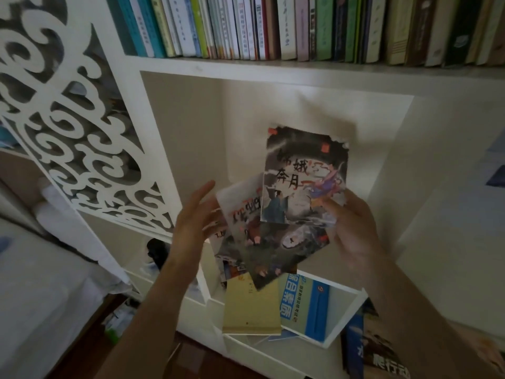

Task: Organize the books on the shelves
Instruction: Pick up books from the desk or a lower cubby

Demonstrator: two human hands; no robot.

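Observation:
My right hand [352, 228] grips a fanned bunch of thin picture books in front of an empty white shelf compartment [191, 127]. The top booklet [303, 170] has a dark painted cover with Chinese characters and stands upright. Two more booklets, one pale [240, 209] and one dark [278, 255], splay out tilted below it. My left hand [191, 222] is held flat with straight fingers against the left edge of the bunch. A full row of upright books [300, 26] fills the shelf above.
Below my hands a white box [344, 318] holds a yellow book [251, 305] and a blue-and-white book [303, 305]. More books [369, 351] lie at lower right. A white carved fretwork panel [82, 132] stands at left.

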